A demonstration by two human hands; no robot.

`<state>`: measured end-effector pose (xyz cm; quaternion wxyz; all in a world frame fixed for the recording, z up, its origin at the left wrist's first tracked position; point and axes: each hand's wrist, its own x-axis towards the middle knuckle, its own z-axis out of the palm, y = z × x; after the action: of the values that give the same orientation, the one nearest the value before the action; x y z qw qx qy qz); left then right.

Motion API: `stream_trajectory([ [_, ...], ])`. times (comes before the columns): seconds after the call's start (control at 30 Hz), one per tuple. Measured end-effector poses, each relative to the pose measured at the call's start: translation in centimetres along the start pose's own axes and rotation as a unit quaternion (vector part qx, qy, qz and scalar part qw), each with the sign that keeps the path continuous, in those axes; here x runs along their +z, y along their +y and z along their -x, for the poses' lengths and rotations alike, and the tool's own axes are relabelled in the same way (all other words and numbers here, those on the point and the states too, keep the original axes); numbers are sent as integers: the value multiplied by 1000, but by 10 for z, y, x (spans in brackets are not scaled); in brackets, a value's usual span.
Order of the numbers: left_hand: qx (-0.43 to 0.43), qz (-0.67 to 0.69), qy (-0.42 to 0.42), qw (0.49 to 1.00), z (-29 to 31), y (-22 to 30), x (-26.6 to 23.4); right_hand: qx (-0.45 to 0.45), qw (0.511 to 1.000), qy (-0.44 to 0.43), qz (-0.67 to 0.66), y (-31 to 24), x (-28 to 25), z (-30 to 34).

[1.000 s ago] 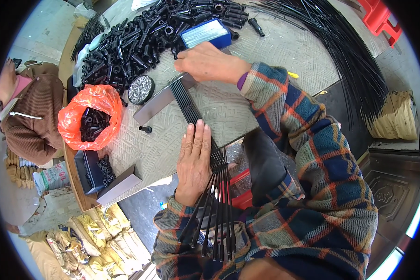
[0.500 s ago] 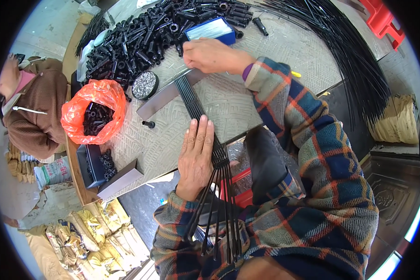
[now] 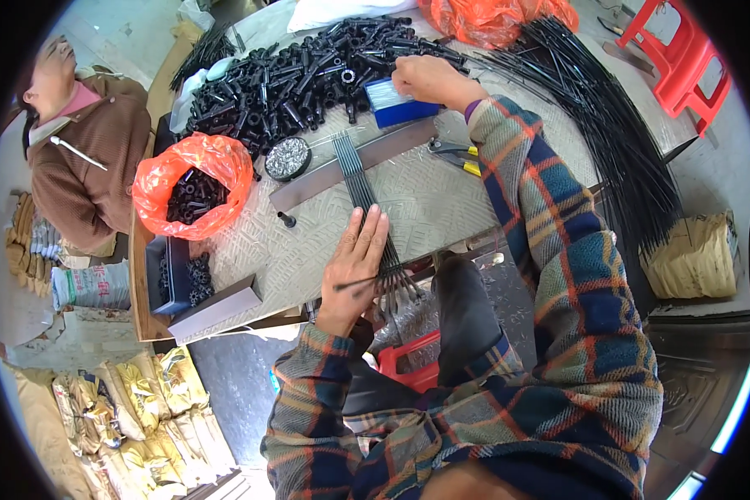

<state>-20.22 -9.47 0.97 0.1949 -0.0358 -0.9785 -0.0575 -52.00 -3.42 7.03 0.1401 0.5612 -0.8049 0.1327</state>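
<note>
My left hand (image 3: 354, 271) presses flat with its fingers stretched over a row of thin black rods (image 3: 357, 179). These lie side by side across an upright grey metal strip (image 3: 308, 179), their near ends jutting over the table edge. My right hand (image 3: 432, 82) is at a blue box (image 3: 404, 115) of fine, pale, needle-like pieces, fingers bent together at its contents; what they grip is hidden. Left of the rods' far ends stands a round black tin (image 3: 288, 158) of small shiny bits. A single black tubular fitting (image 3: 286, 219) stands nearby.
Black tubular fittings (image 3: 300, 75) are heaped at the back. An orange bag (image 3: 233, 179) holds more at left. Long black rods (image 3: 608, 133) hang over the right edge. Yellow-handled pliers (image 3: 467, 158) lie right of the strip. A person (image 3: 87, 158) sits at left; a red stool (image 3: 679, 67) stands far right.
My right hand has gone from the rods' far ends to the blue box. My left hand still lies on the rods. The view has shifted, showing more of the table's far side.
</note>
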Motion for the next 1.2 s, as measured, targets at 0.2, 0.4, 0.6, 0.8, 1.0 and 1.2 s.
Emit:
stream_trajectory([
  [0.2, 5, 14, 18, 1000, -3, 2, 12, -34, 993, 105, 49, 6, -2, 22],
  [0.4, 28, -12, 24, 999, -7, 6, -8, 9, 829, 91, -551, -107, -121, 123],
  [0.6, -61, 634, 42, 770, -29, 39, -109, -152, 922, 238, -263, -169, -164, 173],
  [0.8, -35, 600, 82, 795, -37, 45, -126, -114, 938, 301, -131, -174, -144, 165],
  [1.0, -65, 565, 89, 818, -36, 47, -130, -91, 898, 241, -357, -170, -132, 160],
  [1.2, -58, 519, 81, 849, -38, 45, -132, -81, 922, 284, -249, -182, -144, 166],
])
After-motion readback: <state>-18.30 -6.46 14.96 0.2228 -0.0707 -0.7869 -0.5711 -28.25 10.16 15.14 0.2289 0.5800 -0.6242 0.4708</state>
